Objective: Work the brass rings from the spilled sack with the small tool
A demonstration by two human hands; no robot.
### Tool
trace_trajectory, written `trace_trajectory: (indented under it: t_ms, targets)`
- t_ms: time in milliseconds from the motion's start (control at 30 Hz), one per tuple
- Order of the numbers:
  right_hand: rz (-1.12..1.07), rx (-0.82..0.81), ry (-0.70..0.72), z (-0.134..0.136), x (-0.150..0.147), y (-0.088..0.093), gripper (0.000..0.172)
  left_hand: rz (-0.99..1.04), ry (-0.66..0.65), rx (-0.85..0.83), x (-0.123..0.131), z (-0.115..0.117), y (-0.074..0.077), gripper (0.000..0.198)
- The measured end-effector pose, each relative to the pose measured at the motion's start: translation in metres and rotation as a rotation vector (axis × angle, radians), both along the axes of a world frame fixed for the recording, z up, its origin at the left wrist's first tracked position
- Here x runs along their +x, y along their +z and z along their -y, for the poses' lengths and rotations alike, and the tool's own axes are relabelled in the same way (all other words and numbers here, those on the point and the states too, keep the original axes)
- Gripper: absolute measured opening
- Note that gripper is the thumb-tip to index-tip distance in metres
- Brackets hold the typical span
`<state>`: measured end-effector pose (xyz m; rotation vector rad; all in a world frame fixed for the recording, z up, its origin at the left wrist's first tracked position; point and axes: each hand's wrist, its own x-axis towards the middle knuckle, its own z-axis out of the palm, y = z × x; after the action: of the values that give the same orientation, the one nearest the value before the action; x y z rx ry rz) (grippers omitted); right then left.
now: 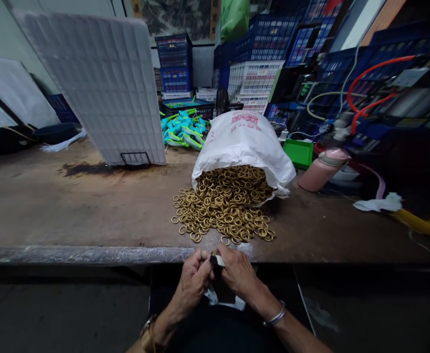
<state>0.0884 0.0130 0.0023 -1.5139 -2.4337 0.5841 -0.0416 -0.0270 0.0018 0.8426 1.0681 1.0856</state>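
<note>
My left hand (193,275) and my right hand (238,270) meet in front of the table's front edge, fingertips almost touching. Between them shows a small black-and-white piece (217,261), pinched by the fingers of both; its kind is too small to make out. Just beyond my hands lies a heap of brass-coloured rings (233,215), spilling out of the mouth of a white woven sack (246,137) with red print. A few loose rings lie close to the table edge. Some white material (229,303) shows below my hands, near my lap.
A tall white ribbed panel (105,88) stands on the table (53,206) at the left. Turquoise and green pieces (185,128) lie behind the sack. To its right are a green tray (298,153), a pink bottle (323,169) and hoses. Blue crates (174,63) are stacked behind.
</note>
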Motion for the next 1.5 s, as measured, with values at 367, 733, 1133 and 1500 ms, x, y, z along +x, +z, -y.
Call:
trace_trajectory:
  t_ms: [367,733,1133,1500]
  targets:
    - [0.075,0.126,-0.269,-0.022,0.036,-0.022,0.021,0.318,-0.091,-0.202,0.009,0.007,-0.003,0.029]
    - [0.177,0.178,-0.227,-0.024,0.015,-0.032,0.025,0.539,0.006,-0.386,0.004,-0.009,-0.013,0.020]
    - [-0.515,-0.267,-0.151,-0.038,0.029,-0.018,0.019,0.192,0.105,-0.125,0.007,-0.036,-0.013,0.029]
    - [-0.901,-0.668,-0.164,-0.028,0.032,-0.020,0.025,-0.250,0.033,0.040,0.018,-0.035,-0.001,0.021]
